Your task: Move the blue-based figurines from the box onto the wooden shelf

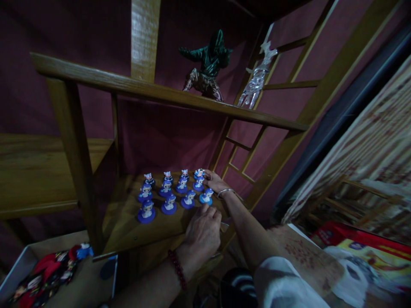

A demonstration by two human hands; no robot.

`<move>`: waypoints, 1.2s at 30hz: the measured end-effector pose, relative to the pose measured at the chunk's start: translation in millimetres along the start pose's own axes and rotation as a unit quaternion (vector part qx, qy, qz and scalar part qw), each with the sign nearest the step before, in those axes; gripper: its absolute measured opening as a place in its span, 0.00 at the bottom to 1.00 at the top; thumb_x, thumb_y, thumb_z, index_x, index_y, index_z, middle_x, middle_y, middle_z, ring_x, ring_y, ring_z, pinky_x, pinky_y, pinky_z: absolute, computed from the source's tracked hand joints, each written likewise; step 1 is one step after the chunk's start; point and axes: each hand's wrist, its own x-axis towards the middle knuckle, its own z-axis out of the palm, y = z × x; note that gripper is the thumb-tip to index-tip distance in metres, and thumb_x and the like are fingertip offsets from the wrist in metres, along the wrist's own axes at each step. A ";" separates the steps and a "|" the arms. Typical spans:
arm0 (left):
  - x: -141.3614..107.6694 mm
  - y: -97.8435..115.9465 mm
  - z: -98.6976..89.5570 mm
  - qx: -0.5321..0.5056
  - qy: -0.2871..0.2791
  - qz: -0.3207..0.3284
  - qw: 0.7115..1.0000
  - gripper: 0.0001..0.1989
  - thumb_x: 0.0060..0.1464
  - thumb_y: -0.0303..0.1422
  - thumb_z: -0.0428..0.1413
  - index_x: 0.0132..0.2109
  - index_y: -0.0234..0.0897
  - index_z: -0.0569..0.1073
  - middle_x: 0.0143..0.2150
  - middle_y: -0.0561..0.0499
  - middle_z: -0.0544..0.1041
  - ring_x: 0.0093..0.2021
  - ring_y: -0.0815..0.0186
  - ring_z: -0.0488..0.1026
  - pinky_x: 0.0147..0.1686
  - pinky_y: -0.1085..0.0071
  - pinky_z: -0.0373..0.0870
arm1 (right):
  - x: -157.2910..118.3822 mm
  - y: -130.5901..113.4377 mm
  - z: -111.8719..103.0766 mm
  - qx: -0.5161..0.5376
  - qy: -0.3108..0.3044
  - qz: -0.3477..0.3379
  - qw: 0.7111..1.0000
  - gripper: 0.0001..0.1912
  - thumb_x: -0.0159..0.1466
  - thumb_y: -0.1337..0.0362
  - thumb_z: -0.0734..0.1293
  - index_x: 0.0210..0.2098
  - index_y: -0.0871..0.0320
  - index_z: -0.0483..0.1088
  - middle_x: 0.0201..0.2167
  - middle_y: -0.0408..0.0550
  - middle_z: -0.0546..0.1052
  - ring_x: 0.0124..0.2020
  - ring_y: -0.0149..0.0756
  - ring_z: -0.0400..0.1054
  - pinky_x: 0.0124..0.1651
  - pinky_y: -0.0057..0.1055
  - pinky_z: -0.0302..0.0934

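Small figurines on round blue-purple bases stand in rows on a wooden shelf (123, 237). My right hand (214, 182), with a silver bracelet, reaches to the back right corner. Its fingers are closed at the side of a blue-and-white figurine (199, 173). My left hand (204, 231), wearing a dark red bead bracelet, is closed in front of the rows. Just beyond its knuckles stands the front right figurine (206, 196); whatever the left fingers hold is hidden. Three figurines with pale eared heads, one of them a middle figurine (168, 176), stand along the back.
Above, an upper shelf (160, 92) carries a dark green hooded statue (208, 64) and a clear figure (257, 81). Wooden lattice (244, 149) closes the right side. At lower left, an open box (85, 273) holds red and black figurines (45, 278). A red package (340, 233) lies right.
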 end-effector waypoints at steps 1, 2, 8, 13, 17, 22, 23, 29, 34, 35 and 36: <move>0.0 0.1 -0.2 0.001 -0.001 -0.001 1.000 0.11 0.49 0.23 0.44 0.40 0.32 0.65 0.38 0.48 0.67 0.44 0.65 0.58 0.49 0.69 0.57 | -0.4 -0.4 0.0 -0.001 -0.004 0.000 1.000 0.20 0.46 0.71 0.65 0.40 0.53 0.67 0.32 0.39 0.74 0.36 0.32 0.67 0.43 0.30 0.61; 0.0 0.0 -0.2 0.002 -0.002 -0.001 1.000 0.11 0.49 0.23 0.44 0.40 0.32 0.65 0.38 0.48 0.67 0.44 0.65 0.58 0.49 0.69 0.57 | -0.9 -1.0 -0.1 -0.002 -0.010 0.000 1.000 0.20 0.46 0.71 0.65 0.40 0.53 0.67 0.32 0.39 0.74 0.36 0.32 0.67 0.43 0.30 0.61; -0.3 -0.2 0.3 0.003 -0.005 -0.001 1.000 0.10 0.50 0.23 0.43 0.39 0.33 0.65 0.38 0.48 0.67 0.44 0.64 0.58 0.48 0.68 0.58 | -1.5 -2.2 -1.6 -0.005 -0.010 -0.009 1.000 0.22 0.46 0.72 0.65 0.41 0.52 0.66 0.34 0.39 0.74 0.38 0.32 0.66 0.44 0.30 0.60; -0.3 0.2 -0.5 0.004 -0.010 -0.004 1.000 0.11 0.50 0.23 0.43 0.39 0.32 0.65 0.39 0.47 0.67 0.44 0.64 0.58 0.48 0.68 0.58 | -0.1 1.9 -1.3 -0.007 0.001 0.005 1.000 0.23 0.46 0.72 0.65 0.42 0.52 0.66 0.34 0.40 0.74 0.38 0.33 0.67 0.44 0.30 0.60; -1.0 0.2 -1.2 -0.010 -0.003 -0.005 1.000 0.11 0.49 0.22 0.43 0.40 0.32 0.65 0.39 0.47 0.67 0.44 0.64 0.58 0.48 0.68 0.59 | -1.2 3.7 0.5 0.003 0.017 0.010 1.000 0.24 0.46 0.72 0.65 0.44 0.53 0.64 0.36 0.41 0.73 0.40 0.33 0.66 0.44 0.31 0.60; -1.5 1.4 -2.7 -0.017 -0.003 -0.014 1.000 0.11 0.49 0.22 0.42 0.38 0.33 0.66 0.38 0.47 0.67 0.44 0.64 0.58 0.46 0.68 0.60 | -1.8 6.2 0.5 0.006 0.024 0.019 1.000 0.25 0.46 0.71 0.65 0.44 0.54 0.64 0.36 0.42 0.73 0.40 0.32 0.66 0.44 0.31 0.60; -1.4 1.6 -3.0 -0.016 -0.004 -0.014 1.000 0.11 0.49 0.22 0.42 0.39 0.33 0.66 0.37 0.47 0.67 0.44 0.64 0.58 0.46 0.68 0.60 | -1.4 7.1 0.2 0.004 0.025 0.020 0.999 0.25 0.46 0.71 0.65 0.44 0.54 0.64 0.36 0.41 0.73 0.40 0.32 0.66 0.44 0.31 0.60; -0.7 1.7 -2.7 -0.002 0.001 -0.007 1.000 0.11 0.49 0.23 0.43 0.38 0.32 0.66 0.37 0.47 0.67 0.43 0.64 0.59 0.48 0.68 0.59 | 0.1 10.8 1.2 0.033 0.026 0.036 0.998 0.25 0.46 0.71 0.66 0.45 0.53 0.63 0.40 0.44 0.72 0.43 0.33 0.65 0.45 0.32 0.61; -1.8 0.9 -0.9 -0.002 0.024 0.006 1.000 0.11 0.49 0.22 0.43 0.38 0.32 0.66 0.36 0.47 0.67 0.43 0.64 0.59 0.48 0.68 0.59 | -6.2 7.8 0.6 0.097 0.034 0.059 0.993 0.25 0.47 0.72 0.66 0.45 0.57 0.62 0.43 0.48 0.71 0.44 0.32 0.64 0.48 0.34 0.60; -2.0 0.6 -0.5 -0.005 0.027 0.008 1.000 0.11 0.48 0.22 0.43 0.38 0.32 0.67 0.36 0.47 0.67 0.43 0.64 0.59 0.47 0.68 0.59 | -8.5 6.4 -0.6 0.105 0.036 0.062 0.992 0.25 0.47 0.72 0.66 0.45 0.58 0.62 0.42 0.49 0.71 0.44 0.32 0.65 0.49 0.34 0.59; -2.3 0.4 -0.1 -0.008 0.031 0.011 0.999 0.11 0.49 0.22 0.43 0.38 0.32 0.67 0.36 0.47 0.67 0.44 0.64 0.59 0.47 0.68 0.59 | -11.1 4.7 -2.2 0.111 0.039 0.064 0.991 0.24 0.47 0.72 0.65 0.44 0.58 0.62 0.42 0.49 0.71 0.44 0.33 0.65 0.49 0.35 0.58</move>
